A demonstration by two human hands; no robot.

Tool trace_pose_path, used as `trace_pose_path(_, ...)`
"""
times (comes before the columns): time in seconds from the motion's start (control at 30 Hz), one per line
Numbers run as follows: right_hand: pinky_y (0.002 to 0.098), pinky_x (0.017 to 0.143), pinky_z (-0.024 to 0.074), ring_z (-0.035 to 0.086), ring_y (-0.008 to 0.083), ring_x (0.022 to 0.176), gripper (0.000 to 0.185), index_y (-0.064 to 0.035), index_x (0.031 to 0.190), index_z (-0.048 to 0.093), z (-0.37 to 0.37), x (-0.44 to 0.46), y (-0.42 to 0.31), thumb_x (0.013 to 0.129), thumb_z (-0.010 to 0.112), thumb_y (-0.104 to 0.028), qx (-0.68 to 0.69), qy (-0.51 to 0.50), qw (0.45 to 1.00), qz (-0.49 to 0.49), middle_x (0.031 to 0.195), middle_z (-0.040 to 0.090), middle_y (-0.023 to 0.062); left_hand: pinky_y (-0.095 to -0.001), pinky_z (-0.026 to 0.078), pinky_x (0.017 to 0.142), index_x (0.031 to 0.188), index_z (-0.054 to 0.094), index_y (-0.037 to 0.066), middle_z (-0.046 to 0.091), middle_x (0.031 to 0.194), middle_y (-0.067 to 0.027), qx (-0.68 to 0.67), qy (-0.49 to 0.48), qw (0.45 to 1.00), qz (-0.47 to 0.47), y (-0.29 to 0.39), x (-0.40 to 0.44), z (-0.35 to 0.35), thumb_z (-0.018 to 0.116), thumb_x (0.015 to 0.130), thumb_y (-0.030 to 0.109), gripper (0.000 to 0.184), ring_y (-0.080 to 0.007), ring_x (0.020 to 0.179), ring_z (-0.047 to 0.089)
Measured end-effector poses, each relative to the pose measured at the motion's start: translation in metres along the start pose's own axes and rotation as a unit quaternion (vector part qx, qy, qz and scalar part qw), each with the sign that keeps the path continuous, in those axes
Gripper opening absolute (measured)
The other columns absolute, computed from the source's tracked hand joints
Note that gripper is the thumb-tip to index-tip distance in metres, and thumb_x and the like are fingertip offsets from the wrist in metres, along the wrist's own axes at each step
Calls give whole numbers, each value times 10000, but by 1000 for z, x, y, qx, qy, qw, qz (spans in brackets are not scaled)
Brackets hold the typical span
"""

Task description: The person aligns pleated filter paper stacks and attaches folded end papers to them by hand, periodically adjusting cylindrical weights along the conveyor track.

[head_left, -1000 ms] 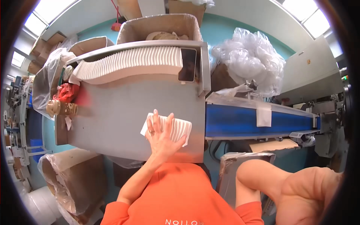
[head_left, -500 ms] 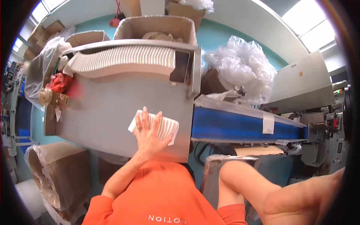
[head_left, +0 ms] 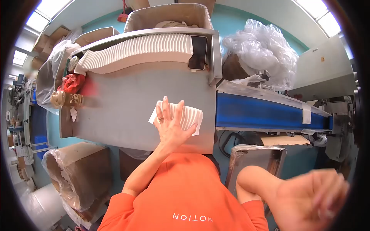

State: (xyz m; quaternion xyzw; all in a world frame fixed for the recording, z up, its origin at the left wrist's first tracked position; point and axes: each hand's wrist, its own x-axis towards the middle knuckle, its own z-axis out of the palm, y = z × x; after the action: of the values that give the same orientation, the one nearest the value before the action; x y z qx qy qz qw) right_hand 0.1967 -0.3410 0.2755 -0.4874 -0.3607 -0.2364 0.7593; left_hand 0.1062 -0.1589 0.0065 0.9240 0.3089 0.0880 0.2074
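Left hand (head_left: 171,125) is splayed wide on top of the short white stack (head_left: 190,117), near the desk's (head_left: 127,96) close edge, towards its right end. Wide grey metal stretches across the desk's middle and left, so decent sliding room. A long white row (head_left: 138,50) and a phone (head_left: 198,54) block the desk's far edge; a red bag (head_left: 73,82) and brown jar (head_left: 73,100) crowd its left end. Blue belt's (head_left: 262,112) right beside the desk. Right hand (head_left: 323,196) is off the desk's near right corner, blurry, fingers curled, can't tell if it's holding anything.
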Motion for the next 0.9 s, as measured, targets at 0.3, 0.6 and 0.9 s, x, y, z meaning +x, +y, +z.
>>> trace_pose_path(0.3,272,547,430,482,93,579,228,-2,764,506,-28,-172,179,835,699,-100,-302,-208,784,500,598,516,43,-692,342,919,1448,451,253,192,1575,-233,9,1,1000,7,-2,-3,-1,811,676,481,882,-524,1410,162)
trace_pose_path(0.6,282,633,494,643,168,708,231,-12,1014,548,23,-47,70,860,666,-137,88,-180,960,194,850,638,74,-687,339,942,1438,469,250,216,1569,-231,8,27,999,19,-9,-6,4,806,679,468,859,-539,1395,195)
trace_pose_path(0.9,291,593,443,595,159,663,158,-53,950,601,44,-46,30,835,649,-150,54,-257,962,74,843,621,52,-648,311,1005,1450,456,252,207,1576,-208,9,31,999,19,-6,-7,5,802,655,492,900,-506,1389,215)
